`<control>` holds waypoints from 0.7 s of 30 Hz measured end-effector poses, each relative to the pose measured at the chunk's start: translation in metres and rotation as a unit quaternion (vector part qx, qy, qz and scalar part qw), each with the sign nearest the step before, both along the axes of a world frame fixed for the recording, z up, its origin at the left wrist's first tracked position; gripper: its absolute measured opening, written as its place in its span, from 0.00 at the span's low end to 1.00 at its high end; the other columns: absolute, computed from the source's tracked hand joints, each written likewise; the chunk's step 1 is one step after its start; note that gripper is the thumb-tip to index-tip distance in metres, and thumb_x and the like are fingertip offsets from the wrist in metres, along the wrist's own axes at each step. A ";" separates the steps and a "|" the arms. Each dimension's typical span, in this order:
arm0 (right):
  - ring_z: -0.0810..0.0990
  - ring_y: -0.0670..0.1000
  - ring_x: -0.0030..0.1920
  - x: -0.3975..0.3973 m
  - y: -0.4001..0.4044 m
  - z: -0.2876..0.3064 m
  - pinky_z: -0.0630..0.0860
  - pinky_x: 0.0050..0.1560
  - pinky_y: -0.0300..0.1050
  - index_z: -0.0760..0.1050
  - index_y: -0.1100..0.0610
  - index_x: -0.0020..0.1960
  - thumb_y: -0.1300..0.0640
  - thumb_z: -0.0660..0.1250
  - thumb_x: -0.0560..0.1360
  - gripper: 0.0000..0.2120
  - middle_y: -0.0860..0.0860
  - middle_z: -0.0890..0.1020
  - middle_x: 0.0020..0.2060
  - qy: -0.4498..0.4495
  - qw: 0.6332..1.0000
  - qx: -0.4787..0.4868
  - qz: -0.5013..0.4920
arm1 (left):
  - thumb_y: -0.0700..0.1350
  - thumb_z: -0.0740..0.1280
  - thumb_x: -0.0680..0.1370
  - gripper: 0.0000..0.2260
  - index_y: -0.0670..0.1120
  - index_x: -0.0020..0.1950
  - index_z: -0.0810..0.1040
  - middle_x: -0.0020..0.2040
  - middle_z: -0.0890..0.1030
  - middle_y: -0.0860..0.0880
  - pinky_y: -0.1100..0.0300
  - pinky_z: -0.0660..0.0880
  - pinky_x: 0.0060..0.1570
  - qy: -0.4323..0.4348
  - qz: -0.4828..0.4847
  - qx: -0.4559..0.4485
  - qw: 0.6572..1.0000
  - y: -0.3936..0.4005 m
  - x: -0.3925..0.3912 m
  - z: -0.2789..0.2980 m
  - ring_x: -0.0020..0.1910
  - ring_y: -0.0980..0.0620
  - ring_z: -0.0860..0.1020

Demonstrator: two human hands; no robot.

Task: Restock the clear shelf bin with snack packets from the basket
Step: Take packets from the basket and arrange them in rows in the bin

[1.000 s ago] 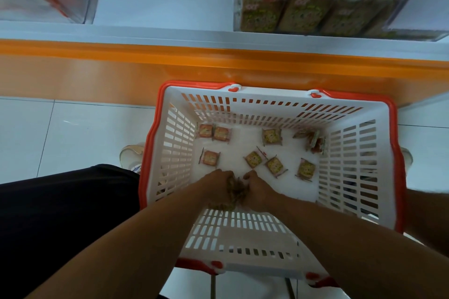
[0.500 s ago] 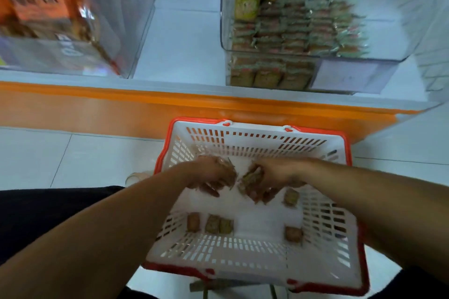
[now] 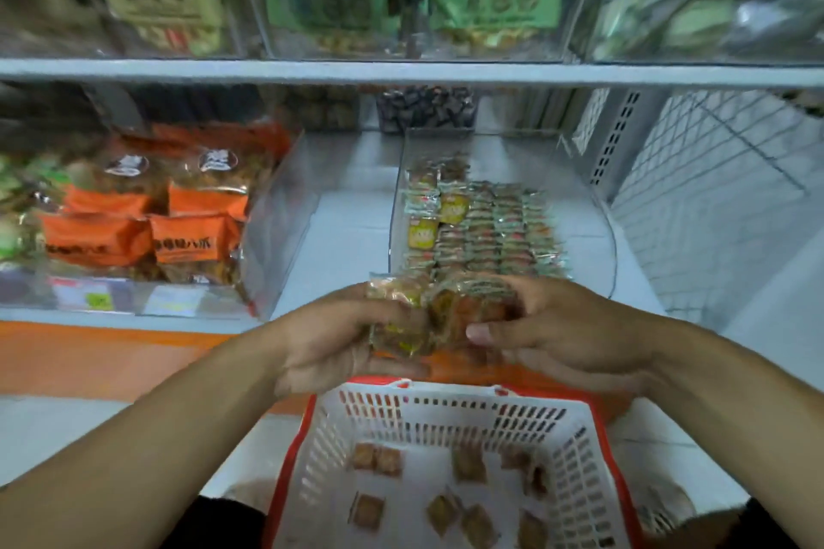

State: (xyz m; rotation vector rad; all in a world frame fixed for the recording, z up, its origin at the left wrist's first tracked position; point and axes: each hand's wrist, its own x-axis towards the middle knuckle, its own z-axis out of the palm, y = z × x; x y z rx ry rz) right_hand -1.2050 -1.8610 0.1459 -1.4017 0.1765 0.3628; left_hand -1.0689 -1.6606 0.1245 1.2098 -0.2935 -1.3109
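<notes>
1. Spanning the background, white store shelf (image 3: 348, 236) carries the clear shelf bin (image 3: 398, 210), partly filled with rows of packets.
2. White basket (image 3: 446, 410), red-rimmed, sits below; loose packets (image 3: 468, 466) lie on its floor.
3. Left hand (image 3: 339, 339) and right hand (image 3: 548, 330) together grasp a bunch of snack packets (image 3: 428, 316), raised between basket and bin front.

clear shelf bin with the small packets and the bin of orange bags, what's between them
In the head view, only bare white shelf lies between the clear shelf bin and the bin of orange bags.
</notes>
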 end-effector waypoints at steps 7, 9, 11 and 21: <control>0.78 0.57 0.66 0.013 -0.012 0.008 0.75 0.59 0.48 0.69 0.65 0.71 0.70 0.64 0.77 0.23 0.60 0.78 0.67 -0.036 0.998 0.038 -0.036 | 0.41 0.81 0.66 0.15 0.46 0.51 0.87 0.55 0.85 0.36 0.51 0.83 0.46 -0.047 0.147 -0.068 0.986 -0.019 -0.021 0.000 0.52 0.43 0.86; 0.78 0.58 0.67 0.014 -0.012 0.006 0.77 0.57 0.46 0.69 0.68 0.70 0.70 0.64 0.77 0.22 0.60 0.79 0.66 -0.024 0.997 0.056 -0.042 | 0.41 0.82 0.64 0.17 0.44 0.52 0.86 0.55 0.84 0.33 0.50 0.83 0.47 -0.053 0.171 -0.069 0.981 -0.022 -0.024 -0.003 0.53 0.41 0.85; 0.80 0.55 0.64 0.015 -0.011 0.005 0.80 0.52 0.43 0.71 0.68 0.68 0.70 0.63 0.77 0.19 0.59 0.81 0.64 -0.020 0.996 0.071 -0.056 | 0.43 0.83 0.64 0.18 0.44 0.53 0.86 0.56 0.85 0.35 0.51 0.83 0.47 -0.052 0.182 -0.076 0.979 -0.024 -0.025 -0.003 0.54 0.40 0.85; 0.82 0.54 0.59 0.013 -0.004 -0.008 0.80 0.48 0.45 0.75 0.62 0.68 0.60 0.66 0.75 0.21 0.57 0.82 0.62 -0.028 0.986 0.117 -0.118 | 0.37 0.81 0.64 0.20 0.36 0.54 0.85 0.58 0.84 0.34 0.54 0.84 0.44 0.053 0.220 -0.084 0.970 -0.021 -0.018 -0.005 0.55 0.37 0.85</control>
